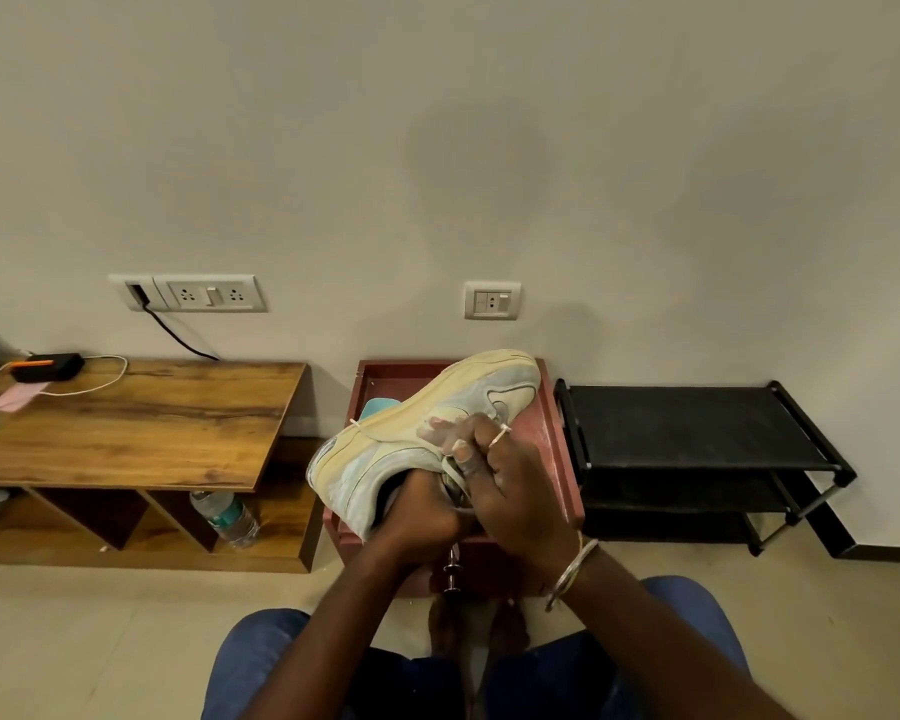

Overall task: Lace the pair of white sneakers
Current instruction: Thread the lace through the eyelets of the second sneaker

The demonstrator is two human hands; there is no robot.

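Dim warm indoor light, soft shadows on the wall (489, 148), wide-angle bending at edges, slightly soft focus

1. A white sneaker (417, 423) is hanging just below the centre of the frame, held up off any surface. It is looking well worn, with the upper going grey and the thick sole yellowing.
2. It is lying tipped on its side, with the sole facing the upper left of the frame. The toe is pointing to the upper right, and the heel is dropping to the lower left with the opening turning down.
3. A pale flat lace (455, 472) is showing as a short stretch beside the opening, at the frame's centre. The right hand (515, 491) is pinching it while the left hand (422, 514) is gripping the sneaker's collar.
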